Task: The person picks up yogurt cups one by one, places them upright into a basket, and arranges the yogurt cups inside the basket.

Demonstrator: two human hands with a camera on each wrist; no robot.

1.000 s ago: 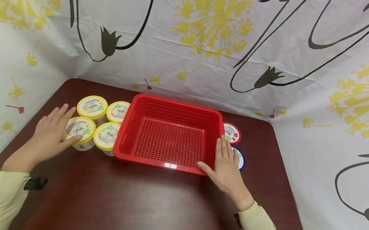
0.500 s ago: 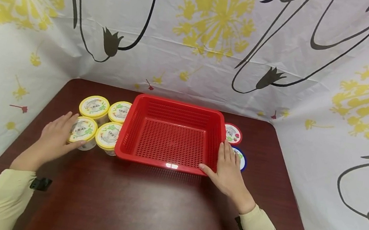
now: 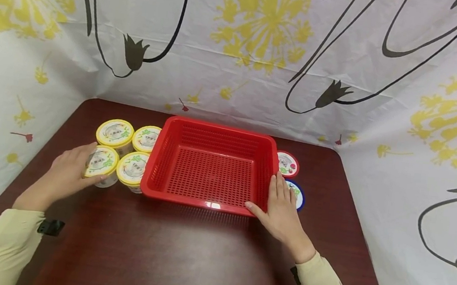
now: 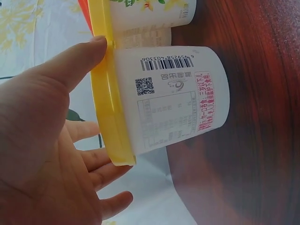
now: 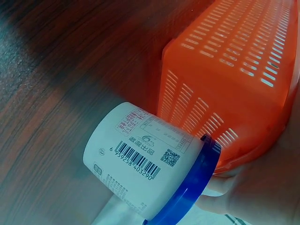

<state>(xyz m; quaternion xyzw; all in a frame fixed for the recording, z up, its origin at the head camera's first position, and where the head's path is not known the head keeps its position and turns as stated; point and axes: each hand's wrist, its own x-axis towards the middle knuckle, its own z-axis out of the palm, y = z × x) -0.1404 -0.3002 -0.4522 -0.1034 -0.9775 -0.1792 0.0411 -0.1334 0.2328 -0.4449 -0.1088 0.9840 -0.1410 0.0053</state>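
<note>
- From where I stand, the red basket (image 3: 209,175) sits on the dark wooden table (image 3: 181,259).
- Left of the basket are four yellow-lidded tubs; the one at the outer front, the nearest-hand tub (image 3: 101,164), has the left hand (image 3: 65,173) gripping its lid between thumb and fingers.
- The right hand (image 3: 281,216) lies over the basket's front right corner, fingers straight and grasping nothing, thumb by the front rim.
- Just right of the basket stand the blue-lidded tub (image 3: 297,198), partly under those fingers, and, farther back, the red-lidded tub (image 3: 287,164).
</note>
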